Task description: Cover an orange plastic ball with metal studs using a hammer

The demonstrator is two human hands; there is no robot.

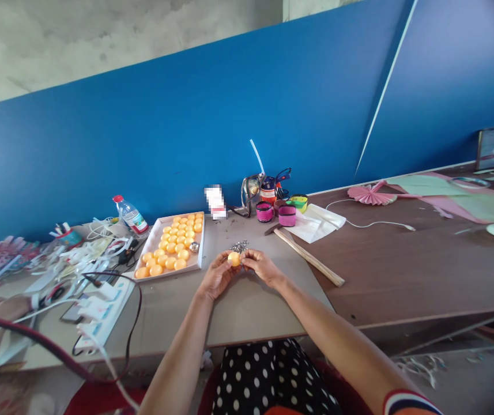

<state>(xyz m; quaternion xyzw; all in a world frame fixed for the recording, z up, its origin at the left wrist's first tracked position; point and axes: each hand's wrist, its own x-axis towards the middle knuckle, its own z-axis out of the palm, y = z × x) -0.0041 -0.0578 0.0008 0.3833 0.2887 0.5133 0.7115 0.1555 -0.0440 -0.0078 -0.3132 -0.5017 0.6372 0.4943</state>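
My left hand (pixel 219 278) is closed around a small orange ball (pixel 234 259), which looks like a table tennis ball, just above the grey board. From the other side my right hand (pixel 262 267) meets it, thumb and fingertips pinched at the ball's right edge. Whatever sits in that pinch is too small to make out. Right behind the hands lies a little heap of small shiny metal pieces (pixel 240 246). To the left, a shallow white box (pixel 201 242) holds several more orange balls (pixel 170 248) and one silvery round object (pixel 193 247).
A power strip (pixel 108 314) with plugs and cables lies left, near another person's arm (pixel 8 311). A bottle (pixel 131 216) leans behind the box. Coloured bands (pixel 287 216), white paper (pixel 316 223) and a wooden stick (pixel 309 257) are at right. A blue partition (pixel 177 127) stands behind.
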